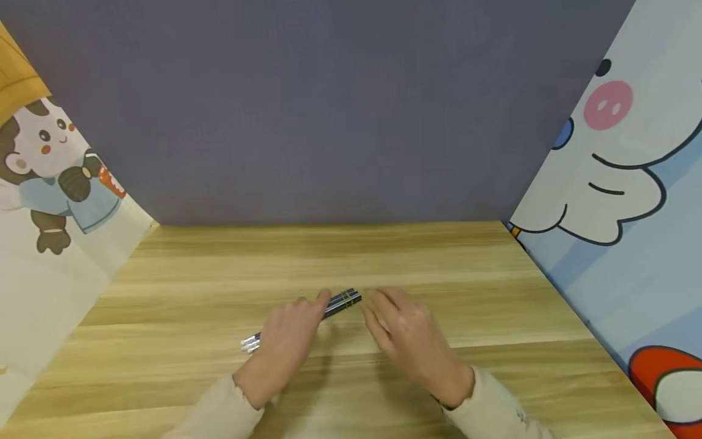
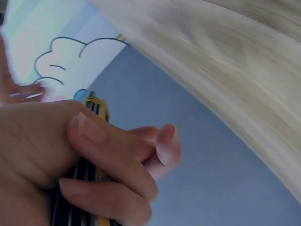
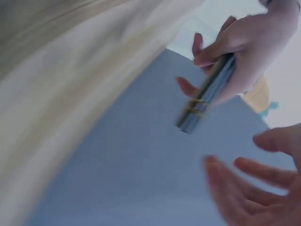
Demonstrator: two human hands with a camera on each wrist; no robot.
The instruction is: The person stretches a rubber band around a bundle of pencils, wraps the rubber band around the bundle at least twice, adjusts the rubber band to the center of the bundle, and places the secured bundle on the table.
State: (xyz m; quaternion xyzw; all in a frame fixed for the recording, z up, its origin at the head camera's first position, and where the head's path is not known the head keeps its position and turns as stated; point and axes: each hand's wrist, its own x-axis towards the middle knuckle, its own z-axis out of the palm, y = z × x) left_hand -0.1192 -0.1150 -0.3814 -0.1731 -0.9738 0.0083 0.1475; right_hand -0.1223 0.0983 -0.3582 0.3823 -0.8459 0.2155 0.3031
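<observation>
A bundle of slim dark pencils (image 1: 343,303) with silvery-white far ends (image 1: 250,342) slants across the middle of the head view. Thin yellow bands, like rubber bands, circle it near its upper right end, seen also on the bundle (image 3: 196,104) in the right wrist view. My left hand (image 1: 289,332) grips the bundle around its middle, fingers curled about it in the left wrist view, the banded end sticking out past the thumb side. Just right of that end is my right hand (image 1: 408,332). Its fingers (image 3: 230,193) are parted and loosely bent, holding nothing.
Beneath both hands lies a wood-grain table (image 1: 219,262). A plain grey-blue panel (image 1: 329,122) stands along its back edge. Cartoon-printed walls flank it, with a monkey figure (image 1: 60,164) at left and a white pink-nosed figure (image 1: 620,158) at right.
</observation>
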